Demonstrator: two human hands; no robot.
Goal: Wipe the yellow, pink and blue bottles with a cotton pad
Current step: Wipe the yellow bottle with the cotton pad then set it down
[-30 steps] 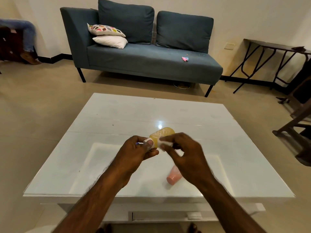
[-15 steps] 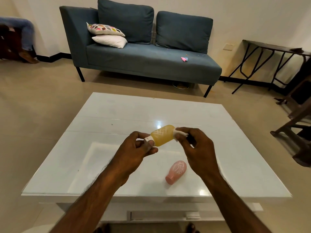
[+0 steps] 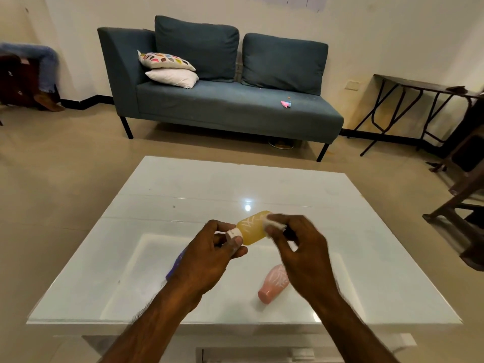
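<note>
Yellow bottle (image 3: 252,227) held between left hand (image 3: 209,258) and right hand (image 3: 301,247)

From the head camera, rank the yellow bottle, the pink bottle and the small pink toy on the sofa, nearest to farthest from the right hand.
1. Yellow bottle: touched by the right hand through the pad.
2. Pink bottle: lying on the table, just below the hand.
3. Small pink toy: far off, on the sofa seat.

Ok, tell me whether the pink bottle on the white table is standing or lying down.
Lying down: the pink patterned bottle rests on its side on the white table.
</note>
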